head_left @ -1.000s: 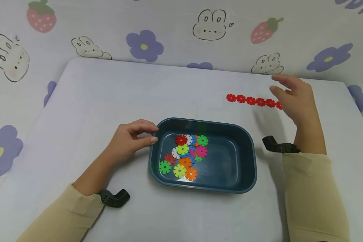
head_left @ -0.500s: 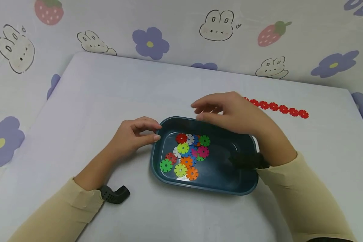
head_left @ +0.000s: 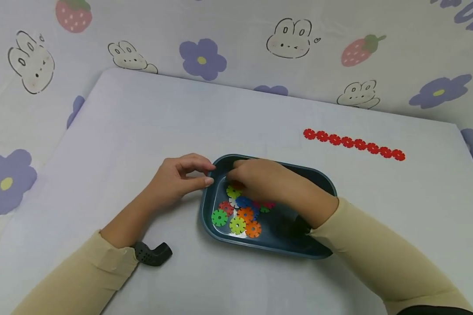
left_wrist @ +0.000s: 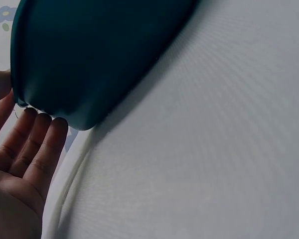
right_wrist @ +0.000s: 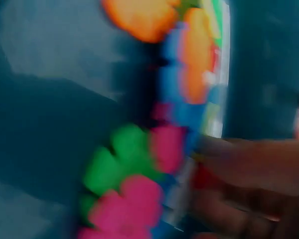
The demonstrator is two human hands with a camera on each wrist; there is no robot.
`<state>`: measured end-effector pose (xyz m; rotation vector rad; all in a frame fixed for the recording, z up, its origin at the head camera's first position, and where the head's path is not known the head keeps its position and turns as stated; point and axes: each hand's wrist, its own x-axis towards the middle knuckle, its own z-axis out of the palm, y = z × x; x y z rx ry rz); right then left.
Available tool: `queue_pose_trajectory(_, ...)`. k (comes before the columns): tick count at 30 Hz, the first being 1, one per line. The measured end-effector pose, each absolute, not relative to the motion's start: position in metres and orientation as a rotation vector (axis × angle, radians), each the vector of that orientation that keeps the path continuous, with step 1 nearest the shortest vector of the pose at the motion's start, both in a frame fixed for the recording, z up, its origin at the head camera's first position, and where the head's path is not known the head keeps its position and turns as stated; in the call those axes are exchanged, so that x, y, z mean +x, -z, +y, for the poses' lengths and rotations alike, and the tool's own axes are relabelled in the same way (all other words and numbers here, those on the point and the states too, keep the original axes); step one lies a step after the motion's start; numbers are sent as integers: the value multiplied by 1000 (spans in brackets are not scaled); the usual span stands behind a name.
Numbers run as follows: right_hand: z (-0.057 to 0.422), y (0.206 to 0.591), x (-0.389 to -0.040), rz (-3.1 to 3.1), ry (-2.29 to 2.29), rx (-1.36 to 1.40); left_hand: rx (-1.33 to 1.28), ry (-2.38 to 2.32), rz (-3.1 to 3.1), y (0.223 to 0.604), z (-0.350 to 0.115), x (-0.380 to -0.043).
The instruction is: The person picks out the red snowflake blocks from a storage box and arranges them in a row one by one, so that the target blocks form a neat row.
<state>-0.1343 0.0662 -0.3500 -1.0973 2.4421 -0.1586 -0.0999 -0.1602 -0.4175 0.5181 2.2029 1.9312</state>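
Observation:
A dark teal tray (head_left: 293,249) holds several notched plastic flower discs in mixed colours, including a green disc (head_left: 219,217) and an orange disc (head_left: 253,229). At its left end, my left hand (head_left: 181,177) touches the rim; its fingers lie fairly straight against the outer wall in the left wrist view. My right hand (head_left: 266,179) is down inside the tray over the far part of the pile, fingers bent. Beside its thumb a red patch (right_wrist: 205,177) shows, apparently a red disc. Blur and the hand itself hide whether it is pinched.
Beyond the tray on the white table (head_left: 161,118), a row of joined red discs (head_left: 353,142) lies slanting across the right side. A curtain (head_left: 236,26) printed with rabbits, flowers and strawberries hangs behind the table's far edge.
My right hand has come from above the red row, moved left and gone down into the tray. The whole red row is uncovered now. My left hand stays at the tray's rim.

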Motion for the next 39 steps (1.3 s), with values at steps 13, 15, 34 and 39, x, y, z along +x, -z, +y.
queue_pose_trajectory(13, 77, 372, -151, 2246, 567, -1177, 529, -1906, 2222, 417, -158, -101)
queue_pose_trajectory(15, 77, 371, -154, 2209, 627, -1184, 528, -1906, 2229, 417, -159, -102)
queue_pose_trajectory(34, 82, 364, -158, 2109, 759, -1015, 524, -1908, 2239, 422, -160, -102)
queue_pose_trajectory(39, 82, 362, -159, 2089, 786, -982, 525, -1922, 2227, 420, -160, -102)
